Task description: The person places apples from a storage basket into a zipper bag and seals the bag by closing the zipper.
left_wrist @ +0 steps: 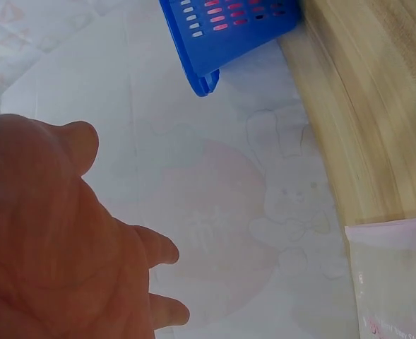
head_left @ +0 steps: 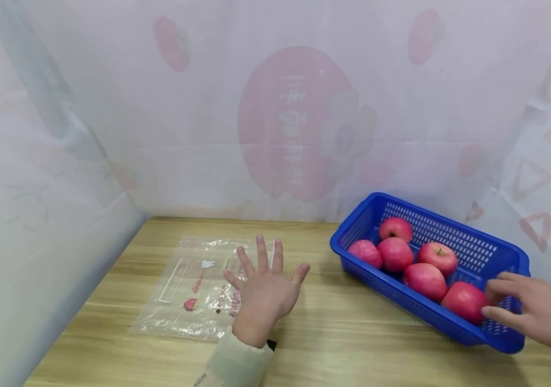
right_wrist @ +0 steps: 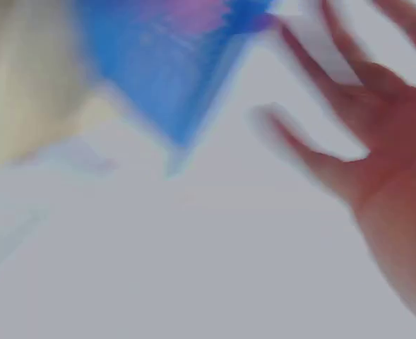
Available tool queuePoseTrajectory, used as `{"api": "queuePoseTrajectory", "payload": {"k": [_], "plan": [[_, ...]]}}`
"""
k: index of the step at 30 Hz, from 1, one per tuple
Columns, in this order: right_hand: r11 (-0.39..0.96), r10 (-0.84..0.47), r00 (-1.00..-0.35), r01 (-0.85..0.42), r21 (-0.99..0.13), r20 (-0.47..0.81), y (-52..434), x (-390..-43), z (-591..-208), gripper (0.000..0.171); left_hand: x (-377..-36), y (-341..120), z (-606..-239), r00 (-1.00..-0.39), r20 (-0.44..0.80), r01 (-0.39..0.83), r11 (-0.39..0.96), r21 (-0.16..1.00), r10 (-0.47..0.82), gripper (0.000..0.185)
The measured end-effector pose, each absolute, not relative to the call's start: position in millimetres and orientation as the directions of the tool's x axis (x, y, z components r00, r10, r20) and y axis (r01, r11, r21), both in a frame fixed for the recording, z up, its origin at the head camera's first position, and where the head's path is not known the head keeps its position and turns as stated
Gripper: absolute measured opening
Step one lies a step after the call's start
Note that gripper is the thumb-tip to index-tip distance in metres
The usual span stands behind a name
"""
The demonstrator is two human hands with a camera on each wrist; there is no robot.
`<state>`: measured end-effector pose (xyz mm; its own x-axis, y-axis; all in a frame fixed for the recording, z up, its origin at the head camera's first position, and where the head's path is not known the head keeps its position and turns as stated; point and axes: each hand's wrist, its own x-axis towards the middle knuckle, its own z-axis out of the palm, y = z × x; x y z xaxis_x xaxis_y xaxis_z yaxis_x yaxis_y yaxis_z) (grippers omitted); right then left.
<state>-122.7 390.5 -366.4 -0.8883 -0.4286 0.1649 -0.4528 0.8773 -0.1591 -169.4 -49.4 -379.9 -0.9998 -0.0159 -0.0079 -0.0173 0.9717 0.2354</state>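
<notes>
Apples (head_left: 424, 282) within reach of the right hand (head_left: 536, 312)

Six sit in the blue basket (head_left: 410, 303) toward the counter's (head_left: 352, 338) right edge; the clear bag (head_left: 166, 317) lies flat nearer the left edge. From my station I see the right fingers parted and curved beside the nearest apple (head_left: 465, 302), gripping nothing; I cannot tell whether they touch it. The left hand (head_left: 267, 287) is spread wide above the bag's right side, holding nothing.

To take that apple well, I'd bring the fingers over its top and the thumb round its near side, close gently, then lift straight up so it clears the rim and its neighbour doesn't roll.

My left wrist view gives me the palm and a pale pink strip along the bag's edge, both lost in the head view. My right wrist view, though blurred, shows bare gaps between the fingers; only the head view counts all six apples.
</notes>
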Motion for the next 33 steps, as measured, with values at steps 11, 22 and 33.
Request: {"api": "queuePoseTrajectory", "payload": {"k": [11, 22, 33], "plan": [[0.783, -0.507, -0.708, -0.616, -0.08, 0.492, 435, -135, -426, 0.027, -169, -48, -380, -1.0, -0.029, -0.014, 0.968, 0.251, -0.007, 0.098], [0.831, -0.479, -0.746, -0.555, -0.034, 0.462, 413, -123, -420, 0.03, -167, -47, -382, -0.999, -0.034, -0.015, 0.965, 0.261, -0.007, 0.098], [0.924, -0.314, -0.858, -0.375, -0.077, 0.406, 367, -105, -416, 0.04, -166, -45, -382, -0.999, -0.051, -0.013, 0.965, 0.262, 0.0, 0.097]]}}
